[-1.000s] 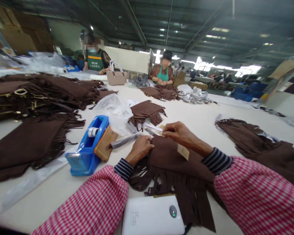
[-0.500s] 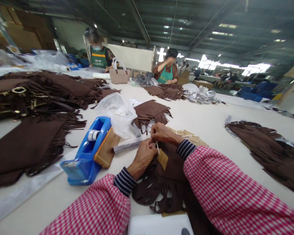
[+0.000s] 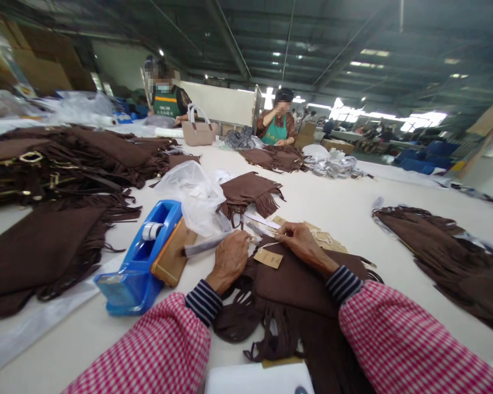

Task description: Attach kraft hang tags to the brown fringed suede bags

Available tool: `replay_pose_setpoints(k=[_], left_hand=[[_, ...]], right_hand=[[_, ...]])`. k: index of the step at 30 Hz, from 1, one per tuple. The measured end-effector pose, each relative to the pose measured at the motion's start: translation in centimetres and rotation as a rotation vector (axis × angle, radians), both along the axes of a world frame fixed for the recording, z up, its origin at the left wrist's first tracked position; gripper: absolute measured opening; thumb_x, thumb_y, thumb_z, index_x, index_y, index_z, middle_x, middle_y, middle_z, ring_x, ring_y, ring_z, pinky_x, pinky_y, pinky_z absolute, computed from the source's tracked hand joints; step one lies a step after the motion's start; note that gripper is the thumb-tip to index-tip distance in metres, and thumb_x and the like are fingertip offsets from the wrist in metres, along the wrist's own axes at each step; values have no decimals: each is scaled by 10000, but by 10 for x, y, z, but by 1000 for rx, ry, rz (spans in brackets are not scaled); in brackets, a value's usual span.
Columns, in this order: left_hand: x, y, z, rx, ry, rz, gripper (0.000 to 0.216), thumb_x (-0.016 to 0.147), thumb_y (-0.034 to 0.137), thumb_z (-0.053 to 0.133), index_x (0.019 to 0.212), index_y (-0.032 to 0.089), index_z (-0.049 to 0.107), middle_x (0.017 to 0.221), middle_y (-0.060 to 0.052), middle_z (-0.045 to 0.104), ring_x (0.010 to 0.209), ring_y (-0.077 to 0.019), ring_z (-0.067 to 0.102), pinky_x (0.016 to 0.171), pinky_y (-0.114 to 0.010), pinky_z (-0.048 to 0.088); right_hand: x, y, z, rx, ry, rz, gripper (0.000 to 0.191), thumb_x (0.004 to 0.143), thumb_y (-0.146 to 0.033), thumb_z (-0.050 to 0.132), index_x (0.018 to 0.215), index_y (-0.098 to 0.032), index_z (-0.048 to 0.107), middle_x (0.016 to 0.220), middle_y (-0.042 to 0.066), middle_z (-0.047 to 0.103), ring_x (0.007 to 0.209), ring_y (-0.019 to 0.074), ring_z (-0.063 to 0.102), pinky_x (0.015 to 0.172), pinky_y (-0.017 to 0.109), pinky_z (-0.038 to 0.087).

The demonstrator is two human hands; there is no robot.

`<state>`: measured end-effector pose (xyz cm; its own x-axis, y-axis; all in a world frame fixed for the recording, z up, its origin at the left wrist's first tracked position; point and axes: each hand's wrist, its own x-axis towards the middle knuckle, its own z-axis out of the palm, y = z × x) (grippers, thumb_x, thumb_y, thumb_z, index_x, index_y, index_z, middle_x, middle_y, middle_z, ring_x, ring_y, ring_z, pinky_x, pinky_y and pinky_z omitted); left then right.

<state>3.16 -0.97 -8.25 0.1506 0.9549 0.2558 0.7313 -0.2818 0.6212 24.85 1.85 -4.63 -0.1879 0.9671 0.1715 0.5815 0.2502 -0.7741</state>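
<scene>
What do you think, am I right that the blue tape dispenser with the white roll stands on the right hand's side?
Wrong side: the head view shows the blue tape dispenser with the white roll on the side of the left hand.

We're counting hands: one left hand, one right hand, two altogether! We spot one tape dispenser, one brown block, one pale handbag, one white device. One aproned worker, now a second worker! One tag shows singly; the piled tags and heaped fringed pieces overlap beyond our counting.
</scene>
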Motion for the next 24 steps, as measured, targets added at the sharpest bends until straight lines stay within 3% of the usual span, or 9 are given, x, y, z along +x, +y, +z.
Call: replay_pose_setpoints(k=[3, 7, 12, 19, 22, 24], left_hand=[[0, -2, 1, 52, 114, -15, 277, 913, 139, 479, 1118, 208, 652, 1086, -75, 712, 1060, -243, 631, 913, -338, 443], [5, 0, 5, 109, 181, -21, 252, 870, 123, 545, 1090, 211, 630, 1033, -67, 696, 1031, -250, 607, 863, -337, 452], [8, 14, 7, 179, 155, -47, 212, 882, 139, 572, 1074, 196, 640, 1009, -61, 672, 1005, -235, 587, 891, -343, 451], [-1, 28, 10, 274, 344, -212, 254, 908, 232, 629, 1142, 268, 722, 1054, -74, 590, 1064, -259, 501, 900, -368, 472], [-8, 30, 15, 312, 274, -258, 182, 896, 215, 635, 1042, 250, 737, 1226, -82, 581, 1202, -270, 465, 984, -383, 452], [-14, 31, 20, 247, 156, -323, 146, 889, 185, 615, 982, 208, 725, 1196, -82, 627, 1171, -251, 520, 1001, -370, 442]], right_hand=[[3, -4, -12, 68, -194, -2, 94, 789, -209, 621, 716, -155, 644, 709, 19, 637, 687, 150, 542, 644, 262, 362], [0, -6, -11, 76, -271, 44, 88, 794, -182, 600, 709, -161, 611, 699, 11, 601, 678, 146, 508, 633, 264, 318], [3, -7, -9, 44, -141, 68, 113, 756, -201, 614, 655, -171, 572, 652, -11, 544, 659, 143, 480, 604, 263, 297], [5, -7, -10, 12, -28, 105, 118, 708, -204, 605, 611, -176, 545, 612, -24, 506, 631, 133, 439, 588, 269, 290], [6, -9, -6, -29, 70, 137, 138, 703, -240, 622, 603, -174, 553, 604, -30, 488, 629, 130, 425, 592, 267, 296], [7, -11, -4, -82, 148, 177, 168, 705, -274, 647, 609, -170, 558, 605, -32, 486, 627, 127, 424, 596, 266, 304]])
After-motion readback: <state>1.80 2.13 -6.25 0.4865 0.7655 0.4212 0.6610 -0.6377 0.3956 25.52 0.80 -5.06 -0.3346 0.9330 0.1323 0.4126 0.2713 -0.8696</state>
